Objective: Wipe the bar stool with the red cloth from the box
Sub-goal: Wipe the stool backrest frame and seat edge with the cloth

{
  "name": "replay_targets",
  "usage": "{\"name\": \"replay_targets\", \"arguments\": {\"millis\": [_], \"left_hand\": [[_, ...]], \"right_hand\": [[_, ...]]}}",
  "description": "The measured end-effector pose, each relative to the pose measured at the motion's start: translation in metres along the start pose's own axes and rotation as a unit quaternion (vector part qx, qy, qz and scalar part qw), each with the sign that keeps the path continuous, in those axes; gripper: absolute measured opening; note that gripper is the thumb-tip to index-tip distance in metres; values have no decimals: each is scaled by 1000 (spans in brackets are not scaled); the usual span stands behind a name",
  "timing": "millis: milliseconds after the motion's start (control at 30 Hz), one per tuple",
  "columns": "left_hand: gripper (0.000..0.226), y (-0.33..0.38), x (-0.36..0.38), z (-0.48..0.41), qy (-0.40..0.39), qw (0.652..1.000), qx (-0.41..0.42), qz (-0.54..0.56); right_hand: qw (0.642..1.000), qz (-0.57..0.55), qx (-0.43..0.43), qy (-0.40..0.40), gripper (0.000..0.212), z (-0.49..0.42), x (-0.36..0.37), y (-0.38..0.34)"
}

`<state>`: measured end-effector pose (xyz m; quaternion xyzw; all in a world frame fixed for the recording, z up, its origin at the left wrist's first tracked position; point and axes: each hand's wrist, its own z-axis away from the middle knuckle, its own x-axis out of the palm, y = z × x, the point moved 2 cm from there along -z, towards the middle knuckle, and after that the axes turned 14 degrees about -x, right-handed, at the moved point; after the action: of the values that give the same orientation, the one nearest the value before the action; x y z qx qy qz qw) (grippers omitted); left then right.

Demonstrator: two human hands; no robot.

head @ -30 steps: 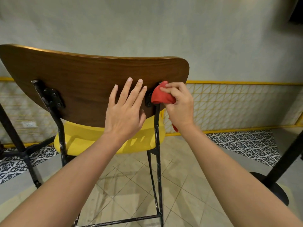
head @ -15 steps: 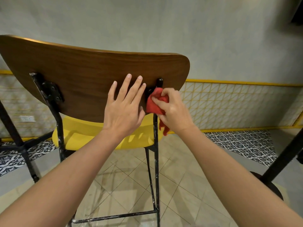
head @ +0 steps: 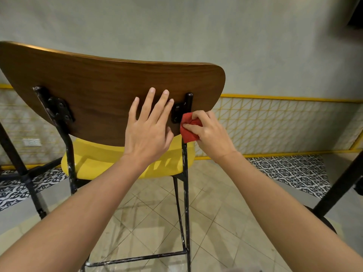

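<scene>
The bar stool has a brown wooden backrest (head: 102,91), a yellow seat (head: 102,163) and a chipped black metal frame (head: 185,183). My left hand (head: 149,130) lies flat on the back of the backrest, fingers spread, holding nothing. My right hand (head: 210,134) grips the bunched red cloth (head: 188,130) and presses it around the right upright of the frame, just below the black mounting bracket (head: 177,112). The box is out of view.
Black legs of another piece of furniture (head: 17,165) stand at the left, and a black post on a round base (head: 341,189) at the right. A yellow wire-grid panel (head: 284,124) lines the grey wall behind. Beige tiles (head: 153,222) cover the floor under the stool.
My right hand has slid the red cloth down the right upright, from the bracket's top to the backrest's lower edge, uncovering the tip of the post. My left hand stays flat on the backrest.
</scene>
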<state>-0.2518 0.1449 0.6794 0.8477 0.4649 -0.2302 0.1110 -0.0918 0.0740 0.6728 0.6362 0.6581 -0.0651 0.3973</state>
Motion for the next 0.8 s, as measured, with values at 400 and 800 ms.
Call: {"name": "replay_targets", "arguments": {"millis": [400, 800], "left_hand": [[65, 0, 3, 1, -10, 1000, 7, -23], [60, 2, 7, 10, -4, 1000, 8, -5]], "right_hand": [[928, -190, 291, 137, 40, -14, -5, 1], [883, -254, 373, 131, 26, -7, 3, -13]]}}
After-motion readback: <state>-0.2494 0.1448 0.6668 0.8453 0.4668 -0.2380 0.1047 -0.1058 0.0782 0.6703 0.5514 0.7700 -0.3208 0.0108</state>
